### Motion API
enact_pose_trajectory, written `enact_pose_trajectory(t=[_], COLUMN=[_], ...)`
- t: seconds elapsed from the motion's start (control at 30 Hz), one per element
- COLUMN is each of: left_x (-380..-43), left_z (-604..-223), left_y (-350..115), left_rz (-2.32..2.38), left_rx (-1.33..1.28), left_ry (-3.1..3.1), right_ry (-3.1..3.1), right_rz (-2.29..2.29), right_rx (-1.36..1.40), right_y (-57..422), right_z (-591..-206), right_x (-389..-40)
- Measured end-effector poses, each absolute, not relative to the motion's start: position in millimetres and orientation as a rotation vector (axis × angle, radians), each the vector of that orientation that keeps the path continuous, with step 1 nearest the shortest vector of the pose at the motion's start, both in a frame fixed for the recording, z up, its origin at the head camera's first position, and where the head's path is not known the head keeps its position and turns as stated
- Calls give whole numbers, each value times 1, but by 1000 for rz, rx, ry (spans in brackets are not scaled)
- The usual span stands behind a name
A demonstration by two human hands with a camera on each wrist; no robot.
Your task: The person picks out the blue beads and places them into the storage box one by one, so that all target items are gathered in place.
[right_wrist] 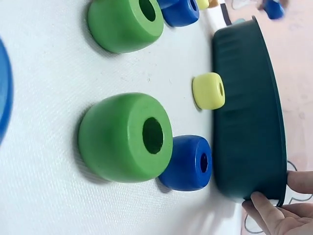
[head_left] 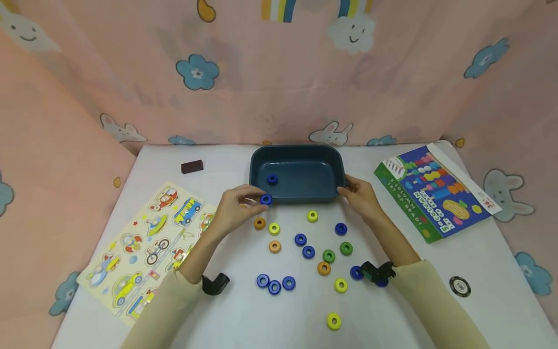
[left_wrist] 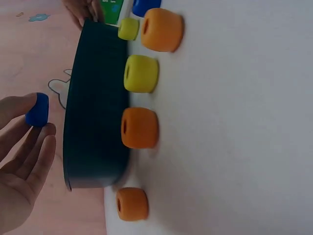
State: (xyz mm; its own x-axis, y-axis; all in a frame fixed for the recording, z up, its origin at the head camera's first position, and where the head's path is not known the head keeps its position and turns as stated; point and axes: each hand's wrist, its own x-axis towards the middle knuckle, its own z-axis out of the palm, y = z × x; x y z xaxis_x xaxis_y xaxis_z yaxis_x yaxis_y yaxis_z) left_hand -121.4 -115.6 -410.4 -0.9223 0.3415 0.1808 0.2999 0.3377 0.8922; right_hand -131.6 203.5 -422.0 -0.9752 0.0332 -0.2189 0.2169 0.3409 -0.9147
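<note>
My left hand pinches a blue bead between thumb and fingers, over the near left rim of a dark teal tray. In the left wrist view that blue bead is held beside the tray wall, above the table. One blue bead lies inside the tray at its left. With thumb and fingers, my right hand grips the tray's near right corner, also visible in the right wrist view as fingers on the rim.
Loose yellow, orange, green and blue beads are scattered before the tray. A sticker sheet lies left, a dark brown block behind it. At right are a colourful box and a round black disc.
</note>
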Motion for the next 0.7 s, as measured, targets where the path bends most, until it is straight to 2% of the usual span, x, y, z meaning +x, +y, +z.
enact_pose_trajectory(t=[0.37, 0.7], left_x=[-164, -175], left_z=[-409, -406], left_y=[-85, -77], left_rz=[1694, 1738], left_rx=[523, 573], left_ry=[2675, 2701], right_ry=[2422, 2505], right_rz=[-1681, -1631], right_rx=[268, 253], right_y=[198, 201], right_z=[-432, -426], right_x=[-127, -130])
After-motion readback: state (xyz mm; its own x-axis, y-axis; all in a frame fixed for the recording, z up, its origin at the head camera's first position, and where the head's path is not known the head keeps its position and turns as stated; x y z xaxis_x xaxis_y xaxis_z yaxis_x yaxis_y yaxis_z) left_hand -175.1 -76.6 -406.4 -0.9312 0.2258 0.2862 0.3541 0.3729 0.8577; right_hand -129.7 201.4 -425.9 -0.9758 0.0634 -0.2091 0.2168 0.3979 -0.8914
